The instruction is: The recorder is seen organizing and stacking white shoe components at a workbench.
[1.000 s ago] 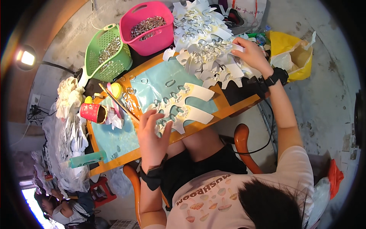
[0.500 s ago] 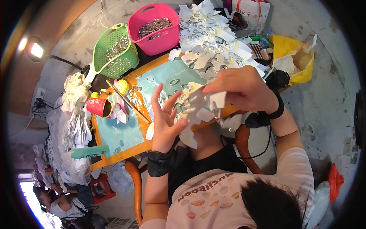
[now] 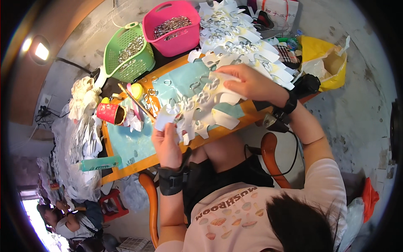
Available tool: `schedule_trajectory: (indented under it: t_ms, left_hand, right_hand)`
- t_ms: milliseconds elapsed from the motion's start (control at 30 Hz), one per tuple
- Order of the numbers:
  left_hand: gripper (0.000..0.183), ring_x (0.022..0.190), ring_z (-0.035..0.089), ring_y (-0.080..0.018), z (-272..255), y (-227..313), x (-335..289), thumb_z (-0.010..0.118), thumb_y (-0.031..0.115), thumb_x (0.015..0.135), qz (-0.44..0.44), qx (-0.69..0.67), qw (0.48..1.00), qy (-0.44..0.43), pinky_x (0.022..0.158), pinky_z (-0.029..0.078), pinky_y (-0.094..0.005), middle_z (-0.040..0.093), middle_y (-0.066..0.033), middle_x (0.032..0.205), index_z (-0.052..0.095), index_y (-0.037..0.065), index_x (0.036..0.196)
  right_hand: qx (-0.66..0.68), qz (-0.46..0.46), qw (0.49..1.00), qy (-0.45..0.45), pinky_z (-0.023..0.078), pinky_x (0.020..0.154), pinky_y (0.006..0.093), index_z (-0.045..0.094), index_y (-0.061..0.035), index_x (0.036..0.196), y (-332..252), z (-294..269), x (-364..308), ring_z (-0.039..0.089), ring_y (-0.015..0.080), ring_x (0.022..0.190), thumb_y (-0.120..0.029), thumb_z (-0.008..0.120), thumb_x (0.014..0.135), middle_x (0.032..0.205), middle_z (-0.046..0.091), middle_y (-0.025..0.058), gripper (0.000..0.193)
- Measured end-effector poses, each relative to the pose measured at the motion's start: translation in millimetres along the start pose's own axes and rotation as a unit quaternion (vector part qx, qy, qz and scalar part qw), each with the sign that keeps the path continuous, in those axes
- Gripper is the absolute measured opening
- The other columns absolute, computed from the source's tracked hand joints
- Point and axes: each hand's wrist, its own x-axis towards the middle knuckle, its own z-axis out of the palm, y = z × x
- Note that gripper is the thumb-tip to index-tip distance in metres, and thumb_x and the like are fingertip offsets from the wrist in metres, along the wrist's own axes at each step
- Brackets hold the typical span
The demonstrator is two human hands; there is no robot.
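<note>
A scalloped white cut-out sheet (image 3: 218,94) with metal rings on it is stretched between my hands, over the near part of the table. My left hand (image 3: 168,148) pinches its left end between thumb and fingers. At the upper right end, my right hand (image 3: 254,84) grips the sheet with thumb and fingers closed. Beneath and beyond the sheet lies a light blue mat (image 3: 170,86), with a few oval metal rings (image 3: 167,82) on it. A pile of similar white sheets (image 3: 235,38) with rings spreads beyond my right hand.
A pink basket (image 3: 172,46) and a green basket (image 3: 110,59) of metal rings stand at the back. To the left are a red cup (image 3: 110,113), a brush (image 3: 136,101) and a green tube (image 3: 100,163). A yellow bag (image 3: 312,48) sits far right. Another person (image 3: 73,224) is at lower left.
My left hand, open with fingers spread before, has closed on the sheet's left end. My right hand has shifted slightly left, and the sheet now spreads out flatter between both hands.
</note>
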Motion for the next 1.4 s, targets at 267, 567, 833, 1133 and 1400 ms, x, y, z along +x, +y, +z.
schedule_trajectory:
  t_ms: [267,567,833,1133,1400]
  left_hand:
    - [0.029,0.099,0.059,-0.0145,-14,11,2,0.062,0.017,0.093,0.034,0.134,0.983,0.123,0.078,0.05,-0.0292,0.061,-0.0083,0.112,0.058,0.002,0.117]
    - [0.028,0.103,0.058,-0.0307,24,23,-12,0.067,0.004,0.083,0.25,0.463,0.847,0.08,0.092,0.043,-0.0369,0.061,-0.0172,0.109,0.059,-0.002,0.109]
    - [0.02,0.097,0.061,-0.0134,58,7,-3,0.064,0.012,0.092,0.157,0.351,0.921,-0.058,0.083,0.049,-0.0286,0.065,-0.0086,0.106,0.063,-0.002,0.108]
    - [0.067,0.106,0.063,-0.0324,79,19,16,0.041,0.055,0.097,-0.195,-0.161,0.954,-0.163,0.087,0.053,-0.0453,0.051,-0.0231,0.133,0.023,0.016,0.149]
    - [0.024,0.112,0.059,-0.0243,24,20,29,0.058,0.014,0.091,-0.1,-0.036,0.966,-0.237,0.098,0.043,-0.0342,0.056,-0.0147,0.128,0.055,0.001,0.112]
  right_hand:
    - [-0.19,0.017,0.98,0.049,0.048,0.083,0.0386,0.054,-0.0058,0.132,21,18,-13,0.06,0.0286,0.096,-0.021,0.066,0.085,0.107,0.063,0.0157,0.051]
    - [-0.407,-0.033,0.903,0.131,0.048,0.093,0.0379,0.065,-0.0095,0.121,110,-90,3,0.06,0.0309,0.107,-0.021,0.071,0.08,0.119,0.064,0.0126,0.043]
    - [-0.431,-0.053,0.877,0.204,0.053,0.075,0.0414,0.067,-0.0117,0.113,96,-100,11,0.066,0.0321,0.086,-0.009,0.059,0.085,0.099,0.07,0.0132,0.029]
    - [-0.503,-0.322,0.778,0.196,0.055,0.064,0.0304,0.068,-0.014,0.113,11,7,-33,0.067,0.0194,0.081,-0.012,0.062,0.079,0.093,0.066,0.0045,0.035]
    - [-0.472,-0.32,0.812,0.126,0.054,0.081,0.0317,0.063,-0.0141,0.125,16,30,-47,0.066,0.0218,0.09,-0.016,0.062,0.08,0.1,0.066,0.0069,0.045]
